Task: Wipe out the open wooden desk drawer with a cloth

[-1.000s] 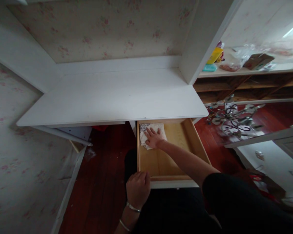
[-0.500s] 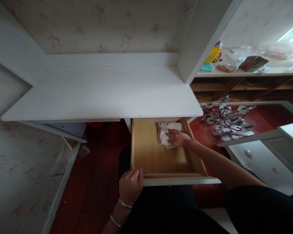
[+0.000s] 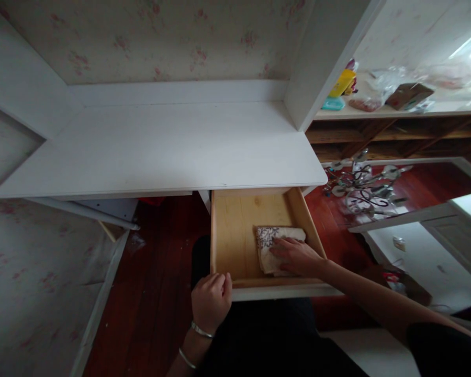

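A pulled-out wooden drawer (image 3: 235, 230) hangs under a white desk top (image 3: 160, 152). In its near right corner lies a folded pale cloth (image 3: 267, 242) with a dark floral print. My right hand (image 3: 296, 256) lies flat on the cloth, fingers stretched out and pressing down. My left hand (image 3: 211, 301), with bracelets at the wrist, is curled over the drawer's white front edge at its left end.
A white upright panel (image 3: 317, 57) bounds the desk on the right. Beyond it a shelf (image 3: 396, 112) carries a yellow item, a brown box and plastic bags. A metal chandelier-like fitting (image 3: 367, 188) lies on the red wood floor. White furniture (image 3: 427, 246) stands at right.
My right hand has slid the cloth from the drawer's far left corner across to the far right, then toward me to the near right corner. My left hand stays on the drawer front.
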Motion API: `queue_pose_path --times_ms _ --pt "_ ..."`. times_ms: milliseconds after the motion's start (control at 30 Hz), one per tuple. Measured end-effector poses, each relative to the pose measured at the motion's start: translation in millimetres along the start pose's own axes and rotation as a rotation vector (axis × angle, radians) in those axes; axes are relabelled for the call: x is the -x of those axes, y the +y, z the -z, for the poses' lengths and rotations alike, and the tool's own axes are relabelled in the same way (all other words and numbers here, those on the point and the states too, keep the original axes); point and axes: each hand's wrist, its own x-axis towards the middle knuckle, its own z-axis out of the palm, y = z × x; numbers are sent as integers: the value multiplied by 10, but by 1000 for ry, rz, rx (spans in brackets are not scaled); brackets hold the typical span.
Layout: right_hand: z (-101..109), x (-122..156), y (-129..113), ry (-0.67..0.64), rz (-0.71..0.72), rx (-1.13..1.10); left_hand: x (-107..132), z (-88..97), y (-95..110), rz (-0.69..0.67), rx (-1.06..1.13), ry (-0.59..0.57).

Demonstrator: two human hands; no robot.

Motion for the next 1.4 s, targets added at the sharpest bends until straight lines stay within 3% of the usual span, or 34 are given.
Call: queue_pose_path --times_ms 100,367,533,767,933,1067,1267,1400 --pt "50 -225 -202 32 46 35 -6 1 2 -9 -2 11" --pt "166 -809 -1075 58 108 34 0 2 10 5 -12 33" --pt "175 -1097 -1203 115 34 47 15 -1 4 30 -9 52" --pt "393 -1674 -1007 128 -81 94 16 16 2 8 -8 36" --pt "514 -1836 -742 162 -148 87 28 12 0 14 -4 36" --pt "531 -1705 -439 163 -156 76 31 -17 -13 12 -2 23" --pt "516 -1307 129 149 -258 67 14 -22 -10 -1 -3 37" --pt "513 -1115 379 146 -326 37 4 -6 -2 -5 8 42"
